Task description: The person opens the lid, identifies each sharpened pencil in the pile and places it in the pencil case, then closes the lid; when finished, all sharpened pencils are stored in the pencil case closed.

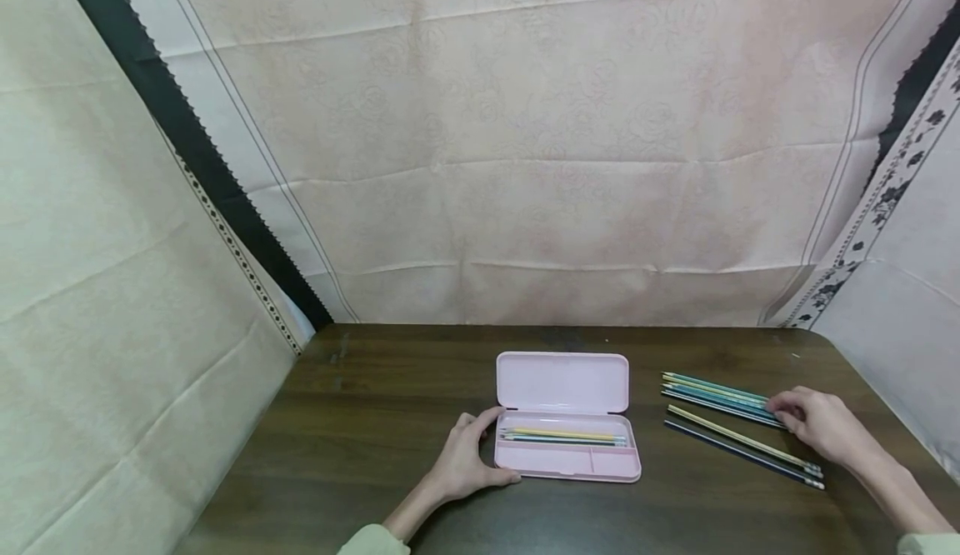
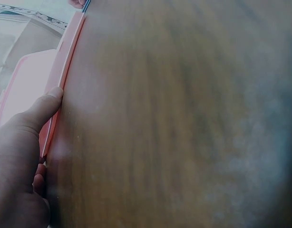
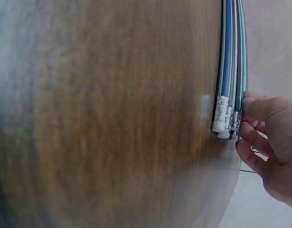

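A pink pencil case (image 1: 543, 459) lies with its lid (image 1: 562, 382) raised at the back. Inside its rear compartment rest several pencils (image 1: 562, 436), yellow and dark. My left hand (image 1: 467, 459) grips the case's left end, thumb at the front corner and fingers by the hinge; the left wrist view shows the thumb (image 2: 51, 95) against the case's edge. To the right, my right hand (image 1: 817, 423) pinches at the eraser ends of a group of green, teal and dark pencils (image 1: 712, 395). The right wrist view shows thumb and fingers at a teal pencil (image 3: 238, 85).
In front of that group lie a yellow pencil (image 1: 742, 439) and dark pencils (image 1: 738, 453), slanting toward the right forearm. Everything stands on a dark wooden table (image 1: 360, 422). Pale patterned cloth (image 1: 540, 163) hangs behind the table and at both sides.
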A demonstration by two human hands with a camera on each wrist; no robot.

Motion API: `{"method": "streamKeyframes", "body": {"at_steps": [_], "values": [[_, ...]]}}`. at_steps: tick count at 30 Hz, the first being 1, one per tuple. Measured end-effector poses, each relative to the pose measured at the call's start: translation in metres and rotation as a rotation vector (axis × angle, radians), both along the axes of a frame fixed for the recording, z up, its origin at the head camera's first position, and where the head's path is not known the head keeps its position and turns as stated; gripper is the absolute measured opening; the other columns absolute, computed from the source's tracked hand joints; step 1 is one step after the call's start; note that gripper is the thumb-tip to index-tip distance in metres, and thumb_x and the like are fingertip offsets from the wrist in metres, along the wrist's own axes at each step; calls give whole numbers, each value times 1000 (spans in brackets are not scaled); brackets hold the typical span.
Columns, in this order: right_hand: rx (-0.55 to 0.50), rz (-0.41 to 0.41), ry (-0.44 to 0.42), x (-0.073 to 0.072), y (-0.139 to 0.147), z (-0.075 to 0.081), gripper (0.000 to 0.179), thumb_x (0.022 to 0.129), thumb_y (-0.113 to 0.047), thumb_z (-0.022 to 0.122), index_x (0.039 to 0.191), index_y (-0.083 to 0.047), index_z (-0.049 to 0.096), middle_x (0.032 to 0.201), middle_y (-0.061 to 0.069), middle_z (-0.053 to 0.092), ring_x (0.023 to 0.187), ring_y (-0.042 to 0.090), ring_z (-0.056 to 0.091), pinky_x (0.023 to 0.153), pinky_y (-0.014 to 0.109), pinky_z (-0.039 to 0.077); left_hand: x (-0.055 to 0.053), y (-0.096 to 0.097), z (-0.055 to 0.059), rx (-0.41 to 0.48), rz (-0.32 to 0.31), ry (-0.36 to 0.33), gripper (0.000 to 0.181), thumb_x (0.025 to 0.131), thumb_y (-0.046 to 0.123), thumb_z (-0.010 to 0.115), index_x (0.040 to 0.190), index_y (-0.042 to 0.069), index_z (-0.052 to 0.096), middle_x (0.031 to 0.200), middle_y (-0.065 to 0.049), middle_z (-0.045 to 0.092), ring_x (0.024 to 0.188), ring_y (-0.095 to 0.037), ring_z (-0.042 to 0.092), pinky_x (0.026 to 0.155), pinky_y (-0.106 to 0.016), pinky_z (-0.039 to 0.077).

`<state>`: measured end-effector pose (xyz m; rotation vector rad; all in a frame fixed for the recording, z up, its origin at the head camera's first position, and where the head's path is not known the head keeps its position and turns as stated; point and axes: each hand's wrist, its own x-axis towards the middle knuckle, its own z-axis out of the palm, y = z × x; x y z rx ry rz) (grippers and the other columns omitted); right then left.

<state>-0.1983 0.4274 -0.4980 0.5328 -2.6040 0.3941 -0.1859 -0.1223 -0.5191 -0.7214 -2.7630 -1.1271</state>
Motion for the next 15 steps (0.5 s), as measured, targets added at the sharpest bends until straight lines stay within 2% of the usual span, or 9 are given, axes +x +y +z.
{"method": "streamKeyframes", "body": {"at_steps": [9,15], "values": [[-1,-1,-72,1,-3,4,21,71,6,79,81,-11,72,75,-9,61,67,-2,51,58,33,46,0,-1,0,2,0,4,91,65,44,94,142,16,53,99,0,49,93,-16,44,74,-32,41],[12,-11,-158,0,-4,7,20,74,6,79,86,-9,73,77,-9,60,68,0,51,58,33,45,0,0,0,0,0,-7,91,66,44,93,142,16,53,101,-1,49,94,-17,45,74,-32,42]]}}
